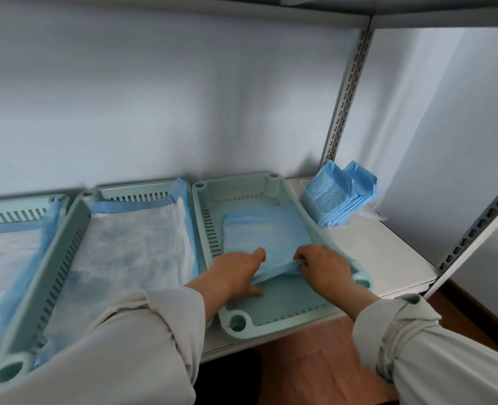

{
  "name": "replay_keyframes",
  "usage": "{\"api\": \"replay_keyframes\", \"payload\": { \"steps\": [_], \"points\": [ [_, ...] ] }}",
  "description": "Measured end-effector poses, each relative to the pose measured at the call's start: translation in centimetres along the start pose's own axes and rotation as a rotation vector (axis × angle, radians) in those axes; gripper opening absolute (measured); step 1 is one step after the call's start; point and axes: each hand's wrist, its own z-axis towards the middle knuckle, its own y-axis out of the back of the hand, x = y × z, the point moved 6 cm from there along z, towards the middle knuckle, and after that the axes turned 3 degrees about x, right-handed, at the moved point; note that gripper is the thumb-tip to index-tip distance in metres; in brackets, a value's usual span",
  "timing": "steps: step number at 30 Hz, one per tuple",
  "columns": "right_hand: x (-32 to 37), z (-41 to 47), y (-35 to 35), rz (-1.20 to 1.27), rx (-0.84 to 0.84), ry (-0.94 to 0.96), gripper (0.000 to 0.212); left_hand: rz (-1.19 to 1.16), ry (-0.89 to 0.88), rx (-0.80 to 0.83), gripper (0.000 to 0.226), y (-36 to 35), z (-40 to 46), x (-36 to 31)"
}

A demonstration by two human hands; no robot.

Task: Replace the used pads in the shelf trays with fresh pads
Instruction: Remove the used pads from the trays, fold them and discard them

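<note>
A partly folded light-blue pad (266, 229) lies in the rightmost mint-green tray (274, 312) on the white shelf (373, 249). The left hand (236, 271) and right hand (323, 266) each pinch its bunched near edge with curled fingers. Folded blue pads (339, 194) are stacked right of this tray; the middle tray (64, 258) holds a spread white-faced pad (125, 247).

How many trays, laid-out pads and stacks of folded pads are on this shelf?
Pale green slotted plastic trays: 3
Blue and white pads in trays: 3
Stacks of folded blue pads: 1
Total: 7
</note>
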Motion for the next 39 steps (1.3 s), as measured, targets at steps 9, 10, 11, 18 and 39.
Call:
{"api": "replay_keyframes", "payload": {
  "steps": [9, 10, 11, 18, 39],
  "points": [
    [-2.6, 0.3, 3.6, -0.049, 0.071, 0.023, 0.025, -0.026, -0.013, 0.017, 0.023, 0.9, -0.9, 0.7],
    [-2.9, 0.3, 4.0, -0.06, 0.112, 0.021, 0.023, -0.044, -0.026, 0.036, 0.024, 1.4, -1.0, 0.6],
    [-3.0, 0.3, 3.9, -0.078, 0.196, 0.034, 0.021, -0.073, -0.037, 0.091, 0.025, 1.6, -1.0, 0.6],
    [-2.5, 0.7, 3.3, -0.111, 0.445, 0.053, 0.021, -0.435, 0.045, 0.628, 0.018, 1.0, -0.5, 1.0],
    [3.1, 5.2, -6.9, -0.047, 0.394, 0.212, 0.064, -0.055, 0.036, 0.241, 0.073, -4.2, 7.6, 2.8]
  ]
}}
